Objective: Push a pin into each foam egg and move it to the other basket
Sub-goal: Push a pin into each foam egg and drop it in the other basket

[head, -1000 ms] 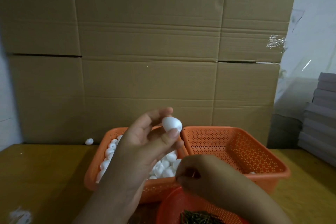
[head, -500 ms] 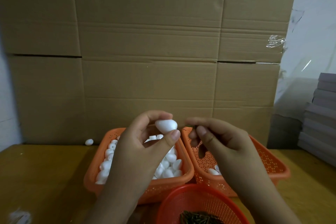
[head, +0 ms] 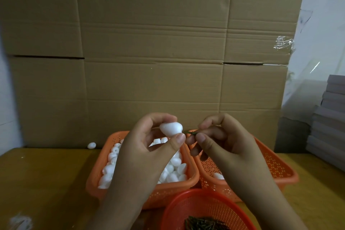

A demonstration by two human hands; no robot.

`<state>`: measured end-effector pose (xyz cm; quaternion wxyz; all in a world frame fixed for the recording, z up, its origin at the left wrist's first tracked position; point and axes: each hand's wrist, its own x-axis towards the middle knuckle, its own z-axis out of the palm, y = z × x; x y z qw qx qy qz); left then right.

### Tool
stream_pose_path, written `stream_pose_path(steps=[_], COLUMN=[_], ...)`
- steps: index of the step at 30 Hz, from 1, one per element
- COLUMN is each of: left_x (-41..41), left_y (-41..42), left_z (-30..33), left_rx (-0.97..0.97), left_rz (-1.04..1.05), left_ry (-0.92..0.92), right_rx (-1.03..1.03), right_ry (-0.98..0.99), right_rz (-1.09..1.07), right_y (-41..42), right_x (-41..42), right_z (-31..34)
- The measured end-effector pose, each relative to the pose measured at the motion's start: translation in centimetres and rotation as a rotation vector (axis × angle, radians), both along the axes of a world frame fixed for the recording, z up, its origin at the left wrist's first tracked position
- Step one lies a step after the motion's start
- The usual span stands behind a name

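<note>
The left hand [head: 147,147] has a white foam egg [head: 171,129] pinched between thumb and fingertips, held up in the air above the left orange basket [head: 145,190], and that basket is packed with more foam eggs [head: 173,171]. The right hand [head: 224,142] comes in level with it, thumb and forefinger nipping a thin dark pin [head: 190,132], and the pin's tip sits right at the egg's narrow end; whether it has gone into the foam, the view does not show. Just to the right of the left basket, touching its wall, stands the right orange basket [head: 276,170], with one white egg [head: 218,176] visible on its floor beneath the right wrist. In front of the left basket, nearer the person, a round red basket [head: 179,209] holds a heap of dark pins [head: 205,225]. Behind and left of the left basket a stray foam egg [head: 91,145] lies on the wooden table [head: 46,183], against the cardboard sheet [head: 149,52] standing upright behind it all.
</note>
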<state>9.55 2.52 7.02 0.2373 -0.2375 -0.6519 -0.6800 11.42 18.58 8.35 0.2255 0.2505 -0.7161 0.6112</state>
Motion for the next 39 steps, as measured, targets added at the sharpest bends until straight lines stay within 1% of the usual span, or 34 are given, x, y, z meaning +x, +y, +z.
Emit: stream_pose_path(steps=[3,8,14,19,24,29,33,36,39], left_x=[0.3,0.5,0.4,0.8,1.1,0.9,1.0,1.0,1.0], left_y=[0.3,0.5,0.1,0.6,0.6,0.5,0.5,0.4,0.4], left_z=[0.0,-0.2,-0.1,0.1,0.4,0.6,0.8,0.8,0.7], left_rx=[0.009,-0.148,-0.178,-0.113,0.041,0.138,0.140,0.183,0.168], left_rz=[-0.036,0.062,0.056,-0.031,-0.165,-0.154,-0.133,-0.135,-0.101], left_ry=[-0.004,0.014,0.006,0.014,-0.004,-0.040,-0.054,-0.068,-0.065], right_rx=[0.037,0.174,0.211,0.092,-0.090,-0.165,-0.167,-0.187,-0.200], right_ry=[0.003,0.057,0.060,-0.010,-0.104,-0.185,-0.215,-0.231,-0.243], right_rz=[-0.005,-0.076,-0.080,-0.034,0.026,0.115,0.164,0.201,0.212], right_y=[-0.2,-0.4,-0.3,-0.6,-0.5,-1.3,-2.0,-2.4,-2.4], right_x=[0.0,-0.2,-0.3,-0.2,-0.4,-0.5,-0.6,-0.4,-0.4], right_z=[-0.1,-0.5,-0.6,-0.4,-0.2,-0.6,-1.0,-1.0,-1.0])
